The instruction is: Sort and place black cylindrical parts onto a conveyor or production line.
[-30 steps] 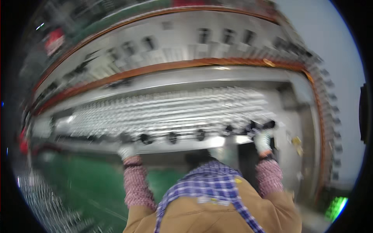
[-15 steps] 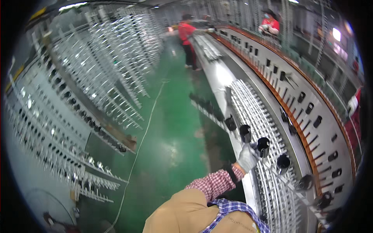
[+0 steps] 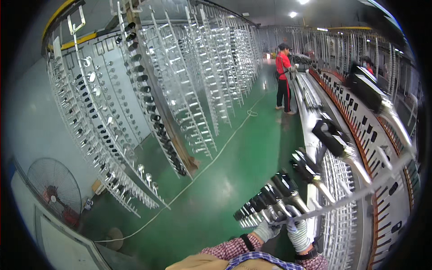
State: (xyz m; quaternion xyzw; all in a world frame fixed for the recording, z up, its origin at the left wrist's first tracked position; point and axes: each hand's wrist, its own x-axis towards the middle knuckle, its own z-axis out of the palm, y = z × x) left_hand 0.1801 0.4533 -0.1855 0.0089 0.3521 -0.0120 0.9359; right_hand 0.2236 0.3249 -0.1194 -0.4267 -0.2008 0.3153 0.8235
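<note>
Both gloved hands grip a metal rack bar (image 3: 342, 200) studded with black-capped parts (image 3: 288, 184), running from six o'clock up toward three o'clock. The left hand (image 3: 266, 230) and the right hand (image 3: 298, 234) have fingers clamped round its lower end, above the green floor (image 3: 234, 171)

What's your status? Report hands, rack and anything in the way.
Left hand and right hand, both gloved, grip one end of a metal rack. Black-capped parts hang along it. Conveyor line to the right; person in red far down the aisle.
</note>
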